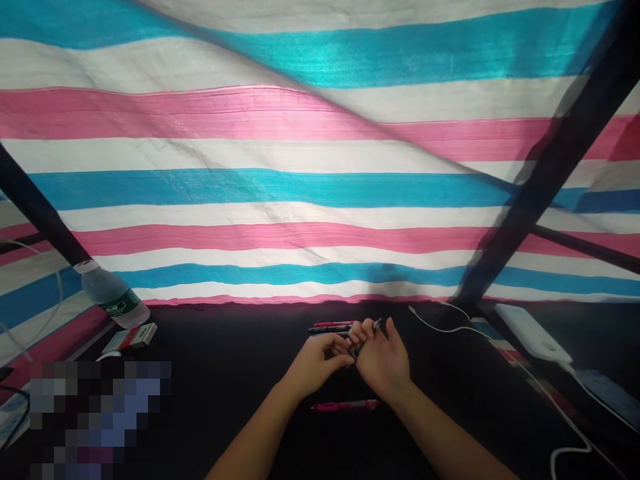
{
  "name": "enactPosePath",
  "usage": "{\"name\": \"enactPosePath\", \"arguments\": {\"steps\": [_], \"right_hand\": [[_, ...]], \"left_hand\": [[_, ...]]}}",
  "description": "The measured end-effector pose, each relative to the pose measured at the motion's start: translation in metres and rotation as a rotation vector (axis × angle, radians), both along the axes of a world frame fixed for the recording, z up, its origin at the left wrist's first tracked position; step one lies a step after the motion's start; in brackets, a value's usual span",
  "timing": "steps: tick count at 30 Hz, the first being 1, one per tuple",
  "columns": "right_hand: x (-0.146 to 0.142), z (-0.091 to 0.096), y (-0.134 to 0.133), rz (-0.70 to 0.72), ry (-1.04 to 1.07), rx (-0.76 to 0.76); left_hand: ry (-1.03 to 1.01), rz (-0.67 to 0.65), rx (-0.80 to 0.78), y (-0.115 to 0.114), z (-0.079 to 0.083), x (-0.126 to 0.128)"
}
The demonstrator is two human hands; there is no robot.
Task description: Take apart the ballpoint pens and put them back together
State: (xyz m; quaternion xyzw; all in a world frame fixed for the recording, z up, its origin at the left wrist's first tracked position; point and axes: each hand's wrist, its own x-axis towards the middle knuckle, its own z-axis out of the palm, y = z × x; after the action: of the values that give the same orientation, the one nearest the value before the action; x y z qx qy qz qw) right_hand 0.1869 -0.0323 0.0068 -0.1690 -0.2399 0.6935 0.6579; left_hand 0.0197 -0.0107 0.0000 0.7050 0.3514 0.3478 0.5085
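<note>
Both hands meet over a dark table near its far edge. My left hand has its fingers curled and pinched on the lower end of a dark pen. My right hand is wrapped round the same pen, whose tip sticks up past the fingers. Two more pens, one pink and one dark, lie just beyond the hands. A pink pen lies on the table under my wrists.
A striped pink, blue and white tarp hangs behind the table, with dark poles crossing it. A water bottle and a small red-and-white box lie at left. At right are a white power bank and white cable.
</note>
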Motion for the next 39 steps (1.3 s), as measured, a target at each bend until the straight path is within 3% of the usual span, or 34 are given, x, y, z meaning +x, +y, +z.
{"name": "enactPosePath", "arguments": {"steps": [4, 8, 14, 21, 24, 29, 34, 39], "right_hand": [[-0.003, -0.004, -0.002, 0.006, -0.049, 0.008], [0.005, -0.007, 0.003, 0.005, -0.045, -0.017], [0.039, -0.017, 0.027, -0.241, -0.048, -0.092], [0.044, -0.026, 0.034, -0.276, -0.118, -0.051], [0.038, -0.03, 0.033, -0.36, -0.343, 0.016], [0.032, -0.037, 0.028, -0.451, -1.015, 0.191], [0.033, -0.045, 0.029, -0.463, -1.327, 0.354], [0.04, -0.057, 0.034, -0.465, -1.524, 0.394]], "left_hand": [[-0.019, -0.026, -0.048, 0.0, -0.002, 0.0], [0.138, -0.118, -0.046, 0.002, 0.008, -0.013], [0.538, -0.252, 0.072, 0.006, 0.021, -0.039], [0.615, -0.31, 0.152, 0.006, 0.018, -0.04], [0.595, -0.317, 0.204, 0.005, 0.018, -0.036], [0.579, -0.353, 0.222, 0.003, 0.014, -0.031], [0.552, -0.355, 0.275, 0.002, 0.012, -0.026], [0.536, -0.357, 0.309, -0.001, 0.013, -0.023]]}}
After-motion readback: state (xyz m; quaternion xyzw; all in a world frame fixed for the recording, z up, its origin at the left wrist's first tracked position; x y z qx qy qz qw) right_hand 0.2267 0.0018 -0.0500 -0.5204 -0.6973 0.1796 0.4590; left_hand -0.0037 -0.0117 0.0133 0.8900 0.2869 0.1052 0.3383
